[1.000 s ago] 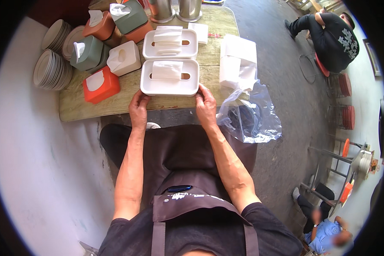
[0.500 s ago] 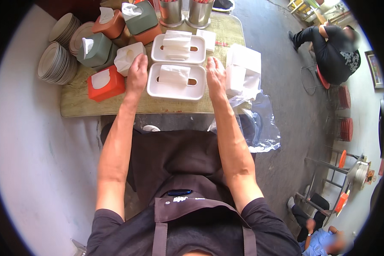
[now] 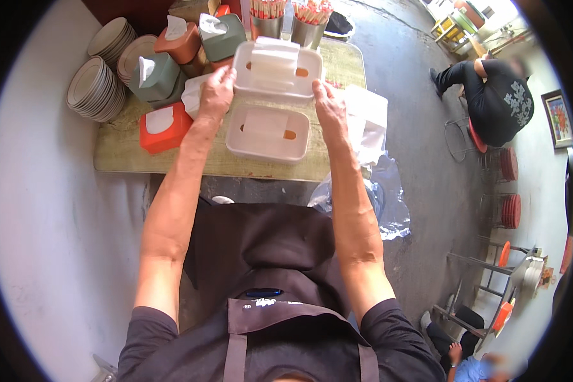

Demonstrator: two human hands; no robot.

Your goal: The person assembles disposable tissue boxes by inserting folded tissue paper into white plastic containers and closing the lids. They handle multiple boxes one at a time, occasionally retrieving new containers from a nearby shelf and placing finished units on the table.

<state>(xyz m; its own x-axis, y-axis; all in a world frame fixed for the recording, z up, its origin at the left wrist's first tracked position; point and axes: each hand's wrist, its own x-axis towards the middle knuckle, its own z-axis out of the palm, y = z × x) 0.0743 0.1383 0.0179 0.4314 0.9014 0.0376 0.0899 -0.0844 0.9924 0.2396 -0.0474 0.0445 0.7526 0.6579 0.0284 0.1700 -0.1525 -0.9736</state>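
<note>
Between my two hands is a white tissue box [image 3: 248, 84] with a paper tissue lying across its slotted top; it looks raised and tilted off the table. My left hand [image 3: 217, 95] grips its left end, and my right hand [image 3: 330, 108] grips the right end near the corner. A second white tissue box [image 3: 242, 148], also with a tissue over its slot, rests on the table just nearer to me. Left of it, beside my left wrist, sits a red-orange tissue box [image 3: 151, 139]. A white tissue pack [image 3: 193, 95] is partly hidden behind my left hand.
Plates [image 3: 99, 95] stand stacked at the table's left, near green [image 3: 165, 79] and terracotta [image 3: 178, 48] tissue boxes. Metal canisters of wrapped chopsticks [image 3: 309, 33] stand behind. White packs [image 3: 372, 121] and clear plastic wrap [image 3: 395, 204] lie right. A person [image 3: 500, 99] sits on a stool.
Both hands have closed on the farther white tissue box and raised it, tilting it. The nearer white box stays on the table. My view has shifted slightly.
</note>
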